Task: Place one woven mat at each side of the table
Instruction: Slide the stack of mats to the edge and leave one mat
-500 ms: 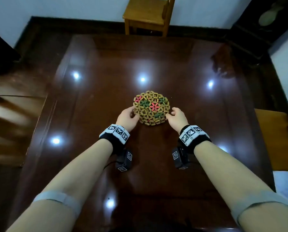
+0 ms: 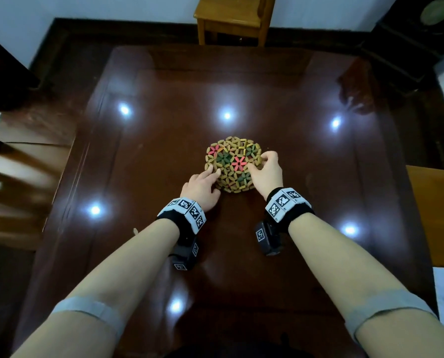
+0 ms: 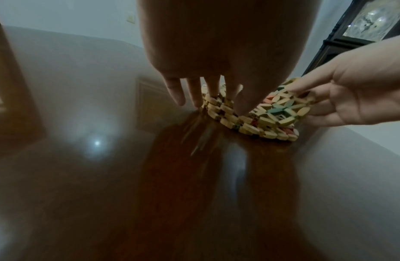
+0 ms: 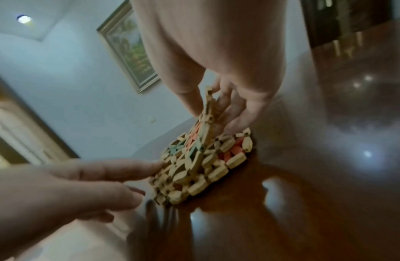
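A stack of round woven mats (image 2: 230, 164), made of tan beads with red and green flower patterns, lies at the middle of the dark glossy table (image 2: 151, 140). My left hand (image 2: 213, 173) rests its straight fingers against the stack's left edge (image 3: 219, 106). My right hand (image 2: 258, 162) pinches the right edge of the top mat (image 4: 200, 141), thumb above and fingers under it, and that edge is tilted up off the mats beneath (image 4: 234, 155). How many mats are in the stack I cannot tell.
A wooden chair (image 2: 233, 19) stands at the table's far side, another (image 2: 438, 218) at the right, and a third (image 2: 21, 177) at the left. A dark cabinet (image 2: 409, 47) fills the far right corner. Ceiling lights glare on the tabletop.
My right hand has moved onto the stack and tilted up the top mat's right edge. The left hand has slid up to the stack's left edge.
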